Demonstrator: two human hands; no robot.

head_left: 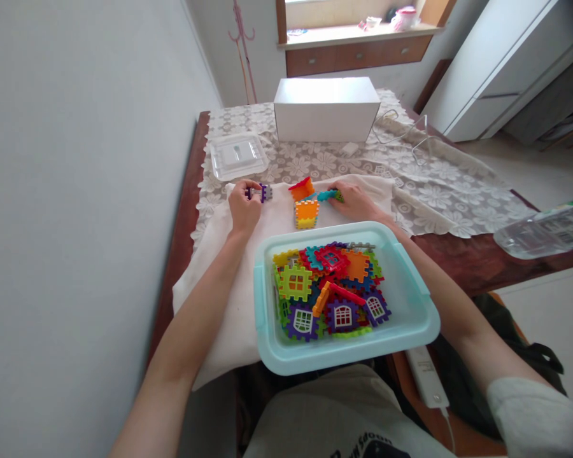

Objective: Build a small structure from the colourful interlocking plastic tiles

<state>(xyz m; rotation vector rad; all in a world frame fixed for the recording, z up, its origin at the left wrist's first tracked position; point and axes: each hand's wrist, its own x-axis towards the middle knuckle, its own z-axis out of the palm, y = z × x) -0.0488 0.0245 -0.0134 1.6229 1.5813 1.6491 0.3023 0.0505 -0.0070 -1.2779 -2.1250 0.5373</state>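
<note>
My left hand is closed on a purple and grey interlocking block piece over the white cloth. Across from it, my right hand pinches a teal interlocking block piece; a bit of green shows at the fingertips. Between the hands stand an orange and red block piece and, nearer to me, an orange and yellow block assembly. Whether the teal piece touches the orange and red one, I cannot tell. In front of me a light blue tub holds many notched panels, some with window grilles.
A clear plastic lid lies at the back left of the table. Behind the blocks is a white box, with a thin cable to its right. A clear bottle lies at the right edge. The wall runs close along the left.
</note>
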